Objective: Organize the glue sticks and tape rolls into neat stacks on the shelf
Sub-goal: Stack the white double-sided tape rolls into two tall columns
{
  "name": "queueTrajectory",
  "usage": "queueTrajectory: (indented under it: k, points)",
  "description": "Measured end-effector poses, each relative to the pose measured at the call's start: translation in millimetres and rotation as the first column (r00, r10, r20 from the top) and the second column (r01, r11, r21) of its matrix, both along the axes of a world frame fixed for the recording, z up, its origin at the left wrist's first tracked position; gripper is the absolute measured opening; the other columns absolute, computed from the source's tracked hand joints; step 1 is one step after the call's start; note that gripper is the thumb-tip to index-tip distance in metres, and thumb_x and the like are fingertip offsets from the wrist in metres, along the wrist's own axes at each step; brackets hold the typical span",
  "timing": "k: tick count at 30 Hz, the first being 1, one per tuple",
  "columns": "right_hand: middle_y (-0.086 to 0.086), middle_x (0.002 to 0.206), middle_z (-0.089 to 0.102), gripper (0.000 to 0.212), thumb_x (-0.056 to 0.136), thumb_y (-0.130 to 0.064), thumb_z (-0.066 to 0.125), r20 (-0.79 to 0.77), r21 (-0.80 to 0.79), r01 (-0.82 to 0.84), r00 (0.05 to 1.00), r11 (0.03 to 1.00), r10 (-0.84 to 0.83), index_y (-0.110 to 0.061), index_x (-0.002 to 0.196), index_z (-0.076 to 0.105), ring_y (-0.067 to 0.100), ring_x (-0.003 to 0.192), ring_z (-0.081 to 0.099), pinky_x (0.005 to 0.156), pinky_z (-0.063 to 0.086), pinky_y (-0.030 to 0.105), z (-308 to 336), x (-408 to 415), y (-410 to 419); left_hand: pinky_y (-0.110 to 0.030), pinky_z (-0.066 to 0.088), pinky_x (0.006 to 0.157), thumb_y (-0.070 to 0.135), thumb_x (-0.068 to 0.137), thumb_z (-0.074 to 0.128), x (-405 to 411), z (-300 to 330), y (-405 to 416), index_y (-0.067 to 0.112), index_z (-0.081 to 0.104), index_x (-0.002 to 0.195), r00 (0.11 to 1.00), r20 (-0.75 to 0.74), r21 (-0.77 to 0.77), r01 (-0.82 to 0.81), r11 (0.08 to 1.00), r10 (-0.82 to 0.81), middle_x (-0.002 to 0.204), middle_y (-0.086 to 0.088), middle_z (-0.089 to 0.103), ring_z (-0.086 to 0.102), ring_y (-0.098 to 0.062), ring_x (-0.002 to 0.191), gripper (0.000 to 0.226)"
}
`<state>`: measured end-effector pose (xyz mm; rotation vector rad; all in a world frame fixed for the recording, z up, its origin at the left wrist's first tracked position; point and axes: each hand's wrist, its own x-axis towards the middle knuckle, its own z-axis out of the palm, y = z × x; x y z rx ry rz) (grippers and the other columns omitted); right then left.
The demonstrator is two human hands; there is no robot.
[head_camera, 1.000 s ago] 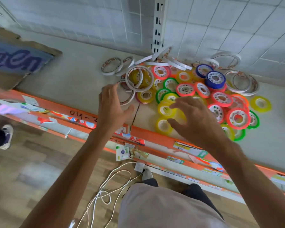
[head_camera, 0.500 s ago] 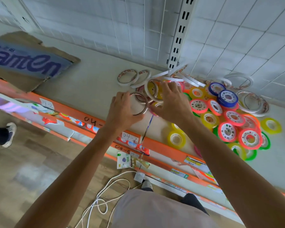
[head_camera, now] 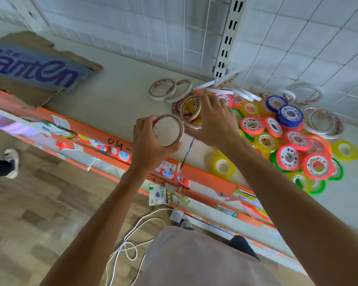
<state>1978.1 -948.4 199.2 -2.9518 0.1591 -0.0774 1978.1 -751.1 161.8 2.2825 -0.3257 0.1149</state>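
Observation:
My left hand (head_camera: 151,145) grips a thin white tape ring (head_camera: 168,130) just above the shelf's front part. Right beside it, my right hand (head_camera: 213,122) holds another thin white ring (head_camera: 191,112) by its rim, tilted up. Two more thin white rings (head_camera: 170,91) lie flat on the shelf behind my hands. To the right spreads a loose pile of several coloured tape rolls (head_camera: 287,141): pink, yellow, green and a blue stack (head_camera: 290,115). A yellow roll (head_camera: 223,167) sits alone near the front edge. No glue sticks are visible.
The grey shelf (head_camera: 116,93) has an orange front rail (head_camera: 205,176) with price labels. A torn cardboard piece (head_camera: 35,71) lies at the left. More white rings (head_camera: 318,120) rest by the tiled back wall. A white cable (head_camera: 136,238) lies on the wooden floor; someone's shoe (head_camera: 11,162) is at far left.
Both hands reached into the white rings and each took one. My left hand has drawn its ring toward the front edge; the right has lifted its ring beside it.

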Motion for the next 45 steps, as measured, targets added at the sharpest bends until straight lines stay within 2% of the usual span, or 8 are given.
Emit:
queueTrajectory:
  k: [5,12,16,20,23,26,32,45]
  points:
    - [0.010,0.141,0.044,0.099,0.075,-0.054,0.079,0.064,0.062,0.034,0.997,0.998,-0.038,-0.013,0.149,0.028,0.031,0.128,0.042,0.101,0.046,0.044,2.4,-2.4,-0.2,-0.029,0.050,0.088,0.042,0.058,0.093,-2.6,1.1,2.7,0.011,0.054,0.127,1.000,0.028,-0.036,-0.003,0.999,0.004,0.117,0.005,0.044,0.051,-0.021,0.107,0.085]
    - [0.010,0.135,0.039,0.100,0.065,-0.058,0.083,0.177,0.291,0.083,0.974,0.953,-0.139,-0.016,0.143,0.038,0.029,0.126,0.039,0.102,0.045,0.040,13.0,-54.8,-12.9,-0.003,0.038,0.087,0.049,0.058,0.089,-23.6,6.1,-3.7,0.014,0.053,0.130,0.999,0.039,-0.127,0.022,0.992,-0.017,0.119,0.005,0.044,0.053,-0.014,0.107,0.088]
    - [0.008,0.136,0.039,0.097,0.064,-0.052,0.086,0.195,0.354,0.139,0.956,0.925,-0.218,-0.013,0.142,0.041,0.028,0.127,0.039,0.103,0.042,0.036,23.7,-98.7,-34.3,-0.007,0.039,0.092,0.037,0.059,0.096,-41.9,18.1,-24.9,0.013,0.051,0.132,0.994,0.053,-0.141,0.107,0.984,-0.100,0.124,0.004,0.044,0.053,-0.012,0.111,0.089]
    - [0.010,0.136,0.041,0.096,0.065,-0.051,0.085,0.220,0.406,0.222,0.918,0.886,-0.331,-0.012,0.142,0.042,0.029,0.128,0.039,0.105,0.038,0.037,33.1,-143.7,-64.4,-0.017,0.041,0.099,0.048,0.062,0.089,-61.4,33.7,-60.2,0.022,0.050,0.132,0.962,0.050,-0.152,0.273,0.950,-0.268,0.127,0.003,0.050,0.052,-0.008,0.119,0.084]
    - [0.011,0.136,0.044,0.100,0.065,-0.050,0.086,0.227,0.443,0.279,0.884,0.852,-0.408,-0.010,0.145,0.041,0.030,0.128,0.040,0.106,0.040,0.043,35.3,-177.7,-89.1,-0.027,0.043,0.103,0.050,0.066,0.086,-78.8,40.0,-95.1,0.013,0.049,0.137,0.926,0.049,-0.115,0.376,0.919,-0.373,0.129,-0.002,0.052,0.052,-0.015,0.122,0.088]
    - [0.011,0.133,0.047,0.099,0.064,-0.055,0.081,0.234,0.463,0.311,0.860,0.830,-0.453,-0.010,0.143,0.042,0.031,0.124,0.043,0.105,0.040,0.041,33.4,-207.9,-114.1,-0.020,0.038,0.103,0.049,0.068,0.085,-100.9,41.7,-132.5,0.010,0.048,0.139,0.893,0.049,-0.093,0.451,0.888,-0.448,0.129,-0.003,0.052,0.050,-0.016,0.123,0.089]
    - [0.006,0.122,0.051,0.098,0.063,-0.049,0.083,0.267,0.461,0.379,0.803,0.803,-0.532,-0.008,0.142,0.043,0.031,0.114,0.049,0.101,0.042,0.038,36.7,-270.7,-168.5,-0.031,0.045,0.102,0.039,0.063,0.088,-143.3,46.0,-204.2,0.010,0.051,0.136,0.818,0.054,-0.121,0.574,0.810,-0.572,0.126,0.000,0.050,0.051,-0.017,0.121,0.086]
    - [0.011,0.131,0.052,0.106,0.061,-0.046,0.089,0.253,0.475,0.530,0.682,0.702,-0.686,-0.010,0.147,0.038,0.030,0.122,0.049,0.105,0.042,0.042,51.0,-365.0,-293.9,-0.016,0.036,0.100,0.052,0.066,0.086,-215.6,56.5,-311.7,0.009,0.051,0.137,0.762,0.085,0.000,0.645,0.765,-0.642,0.129,-0.002,0.054,0.050,-0.011,0.119,0.090]
